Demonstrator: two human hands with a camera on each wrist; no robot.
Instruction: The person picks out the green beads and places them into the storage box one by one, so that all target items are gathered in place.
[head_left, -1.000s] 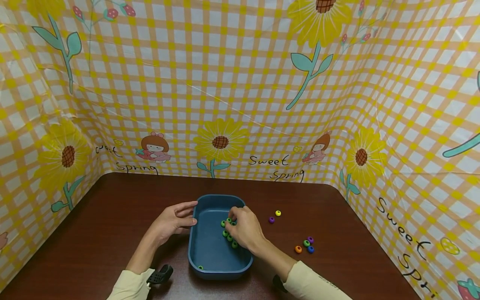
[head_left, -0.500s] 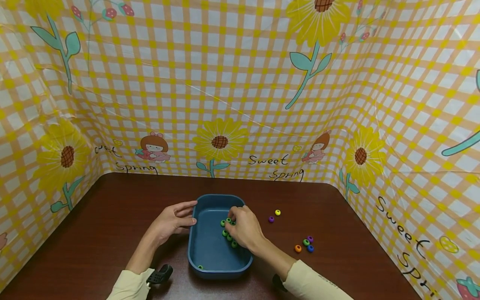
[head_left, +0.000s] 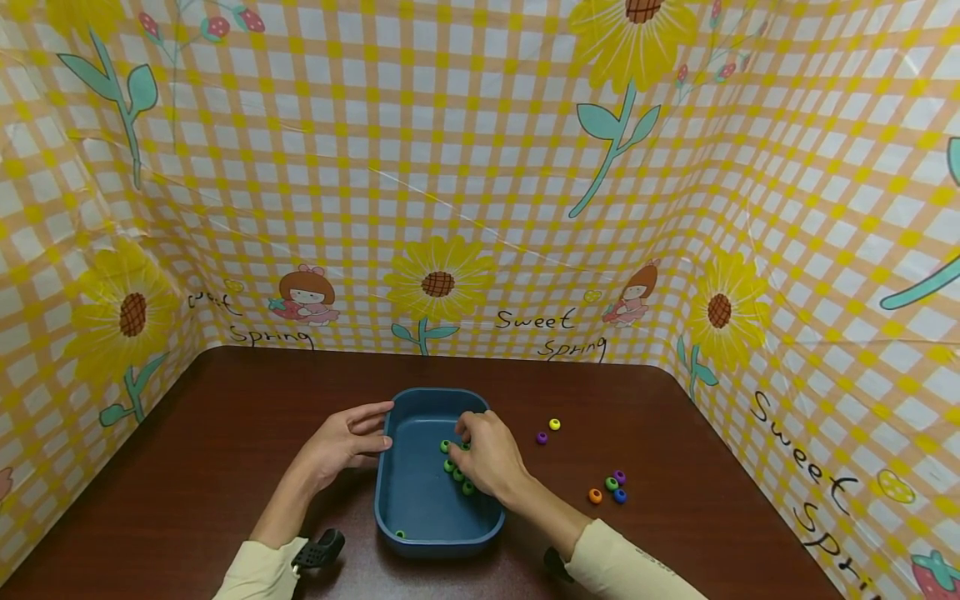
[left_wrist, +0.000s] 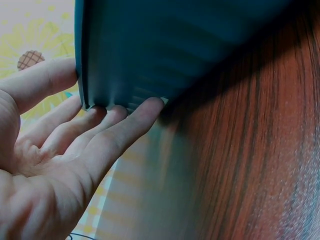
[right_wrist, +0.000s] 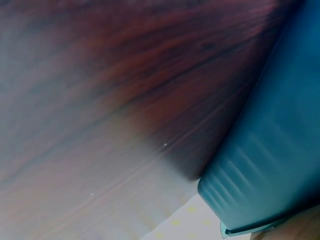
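Note:
My left hand (head_left: 337,446) rests against the left side of a blue rectangular tub (head_left: 393,492). Its fingers are stretched out; in the left wrist view, the thumb touches the rim and the other fingertips lie along the outer wall. Over the tub's right rim reaches my right hand (head_left: 487,454), fingers bent down among several green beads (head_left: 458,474) on the tub's floor. Its fingertips are partly hidden, so whether a bead is between them is unclear. One more green bead (head_left: 401,535) lies in the near left corner.
Right of the tub, on the dark wooden table (head_left: 247,433), lie a yellow bead (head_left: 555,424) and a purple bead (head_left: 542,437). Nearer, an orange bead (head_left: 595,496) sits beside a small cluster with a blue bead (head_left: 619,496). A checked cloth (head_left: 360,208) walls the table.
Both hands have kept almost the same place. A green bead that showed between my right thumb and fingers is now out of sight. The whole view has shifted slightly.

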